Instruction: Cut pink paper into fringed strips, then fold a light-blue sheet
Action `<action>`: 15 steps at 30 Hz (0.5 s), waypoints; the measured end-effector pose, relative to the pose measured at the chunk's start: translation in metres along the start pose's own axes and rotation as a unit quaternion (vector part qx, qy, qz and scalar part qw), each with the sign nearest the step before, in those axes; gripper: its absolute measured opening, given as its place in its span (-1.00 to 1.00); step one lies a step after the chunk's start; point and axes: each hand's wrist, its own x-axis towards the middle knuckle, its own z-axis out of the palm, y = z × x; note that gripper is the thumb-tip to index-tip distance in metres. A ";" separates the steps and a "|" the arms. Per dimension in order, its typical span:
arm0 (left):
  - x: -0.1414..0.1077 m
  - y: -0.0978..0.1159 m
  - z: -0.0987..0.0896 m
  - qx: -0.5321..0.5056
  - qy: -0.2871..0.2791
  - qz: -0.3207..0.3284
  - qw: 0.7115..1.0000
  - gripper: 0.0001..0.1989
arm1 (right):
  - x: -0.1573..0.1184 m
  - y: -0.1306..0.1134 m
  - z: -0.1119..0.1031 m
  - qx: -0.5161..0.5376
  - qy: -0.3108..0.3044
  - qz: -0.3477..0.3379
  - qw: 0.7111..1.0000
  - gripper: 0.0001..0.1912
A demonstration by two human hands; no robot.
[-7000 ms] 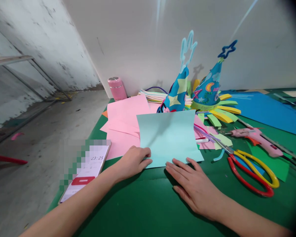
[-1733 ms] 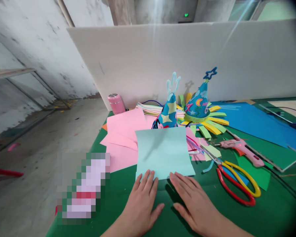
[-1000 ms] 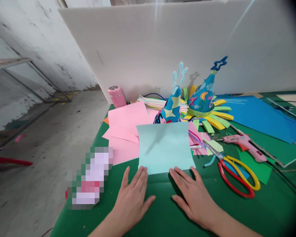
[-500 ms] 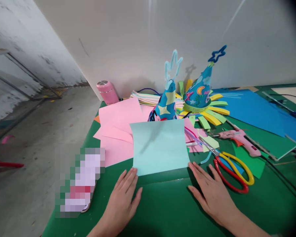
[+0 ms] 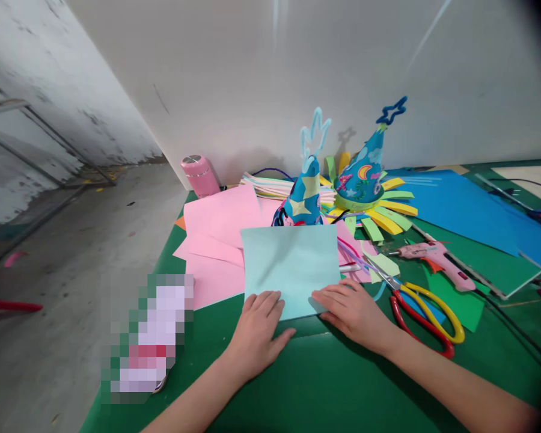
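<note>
A light blue sheet of paper (image 5: 293,264) lies on the green table (image 5: 297,385) in front of me. My left hand (image 5: 259,331) is open, its fingertips resting on the sheet's lower left part, with the thumb out to the side. At the lower right part of the sheet, my right hand (image 5: 351,310) lies open with its fingers on the paper. Just behind the sheet stands a blue cone hat with yellow stars (image 5: 303,195). Scissors (image 5: 424,313) with red and yellow handles lie right of my right hand.
Pink paper (image 5: 220,222) and a pink flask (image 5: 200,175) are at the back left. A second cone hat (image 5: 363,171), a pink glue gun (image 5: 437,258) and blue sheets (image 5: 464,207) are on the right. A blurred-out object (image 5: 155,337) lies near the left edge.
Both hands have moved inward and slightly up from the sheet's lower corners onto its lower part. The camera view has tilted slightly.
</note>
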 end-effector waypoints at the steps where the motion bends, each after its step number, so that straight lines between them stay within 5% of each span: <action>1: 0.001 -0.001 0.000 0.009 -0.008 0.002 1.000 -0.63 | 0.000 0.001 0.001 -0.001 0.010 -0.007 1.000 -0.72; 10: 0.018 0.002 -0.016 0.116 -0.061 0.052 0.990 -0.75 | 0.010 -0.002 -0.007 -0.032 0.065 -0.025 0.997 -0.78; 12: 0.024 0.006 -0.043 0.126 -0.076 0.057 0.987 -0.76 | 0.021 -0.006 -0.029 -0.041 0.066 -0.029 0.997 -0.80; 15: 0.033 0.016 -0.110 0.134 -0.098 0.059 0.984 -0.84 | 0.040 -0.019 -0.091 -0.050 0.053 -0.030 0.997 -0.82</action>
